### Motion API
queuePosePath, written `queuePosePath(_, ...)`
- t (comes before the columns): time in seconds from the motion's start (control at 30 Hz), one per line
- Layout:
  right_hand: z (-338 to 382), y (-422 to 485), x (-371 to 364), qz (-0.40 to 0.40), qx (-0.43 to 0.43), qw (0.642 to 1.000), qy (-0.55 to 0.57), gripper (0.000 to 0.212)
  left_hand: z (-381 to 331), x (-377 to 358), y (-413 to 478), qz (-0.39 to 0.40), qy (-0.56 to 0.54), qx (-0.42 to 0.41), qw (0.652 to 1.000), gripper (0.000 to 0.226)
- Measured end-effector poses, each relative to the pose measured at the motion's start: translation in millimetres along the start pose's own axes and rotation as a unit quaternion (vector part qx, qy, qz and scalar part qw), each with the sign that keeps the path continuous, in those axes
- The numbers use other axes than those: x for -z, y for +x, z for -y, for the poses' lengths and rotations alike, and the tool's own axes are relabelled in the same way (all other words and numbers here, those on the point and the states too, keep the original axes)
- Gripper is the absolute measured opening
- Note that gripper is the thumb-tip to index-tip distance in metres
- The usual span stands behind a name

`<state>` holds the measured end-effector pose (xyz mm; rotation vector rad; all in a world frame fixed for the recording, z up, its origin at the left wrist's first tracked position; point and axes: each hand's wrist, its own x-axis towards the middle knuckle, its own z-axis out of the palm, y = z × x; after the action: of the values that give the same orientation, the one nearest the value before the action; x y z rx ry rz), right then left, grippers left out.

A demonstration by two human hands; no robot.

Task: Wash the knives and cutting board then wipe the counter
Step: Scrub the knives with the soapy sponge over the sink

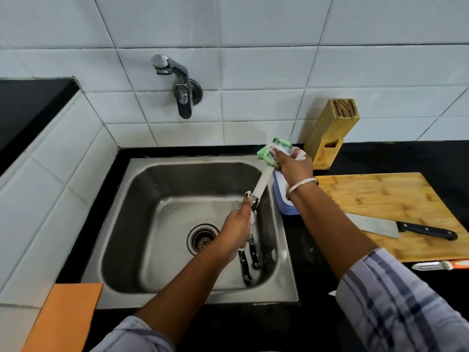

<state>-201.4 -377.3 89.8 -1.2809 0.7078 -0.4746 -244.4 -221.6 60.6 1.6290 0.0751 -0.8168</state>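
Over the steel sink [121, 224], my left hand [237, 229] grips a knife [262, 182] by its black handle, blade pointing up and to the right. My right hand [294, 165] is closed on a soapy green sponge [272, 151] wrapped around the blade's tip. Two more black-handled knives [250, 257] lie in the basin near the right wall. A wooden cutting board [396, 199] lies on the black counter to the right, with a cleaver [406, 227] resting on it.
A wall tap [181, 90] hangs above the sink, with no water running. A wooden knife block [330, 133] stands behind the board. A white and blue container [284, 201] sits beside the sink. A peeler [441, 265] lies by the board. An orange cloth [66, 316] lies at front left.
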Motion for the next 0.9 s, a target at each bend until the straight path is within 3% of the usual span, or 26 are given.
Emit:
queuePosePath(0.27, -34.2, -53.3, -18.1, 0.105, -0.035, 0.99, -0.089, 0.018, -7.2, 14.2, 6.8, -0.016, -0.025, 0.023, 0.999, 0.057)
queuePosePath(0.43, 3.8, -2.8, -6.6, -0.049, -0.032, 0.997, 0.052, 0.022, 5.6, 3.8, -0.7, 0.006, -0.006, -0.018, 1.0, 0.074)
queuePosePath(0.5, 20.6, 12.1, 6.4, -0.089, -0.015, 0.985, 0.147, 0.019, 9.7, 4.7, 1.2, -0.027, -0.034, -0.034, 0.998, 0.059)
queuePosePath(0.57, 27.4, 5.0, 13.4, -0.068, -0.005, 0.983, 0.17, 0.013, 8.2, 9.4, 7.2, -0.075, -0.098, -0.027, 0.992, 0.053)
queuePosePath(0.63, 18.2, -18.7, 10.2, -0.003, -0.01, 0.998, 0.067, 0.009, 2.1, 14.3, 13.9, -0.084, -0.158, -0.032, 0.983, 0.047)
queuePosePath(0.73, -13.7, -55.5, -6.2, 0.102, -0.005, 0.985, -0.139, 0.014, -8.3, 6.7, 19.4, -0.091, -0.122, -0.113, 0.982, 0.027)
queuePosePath(0.8, -31.7, -66.8, -16.0, 0.15, 0.015, 0.976, -0.154, 0.006, -9.8, -2.7, 18.7, -0.089, -0.127, -0.185, 0.971, 0.019)
queuePosePath(0.9, -46.3, -64.9, -16.9, 0.144, 0.042, 0.974, -0.167, 0.028, -2.1, -7.6, 19.9, -0.077, -0.127, -0.208, 0.967, 0.03)
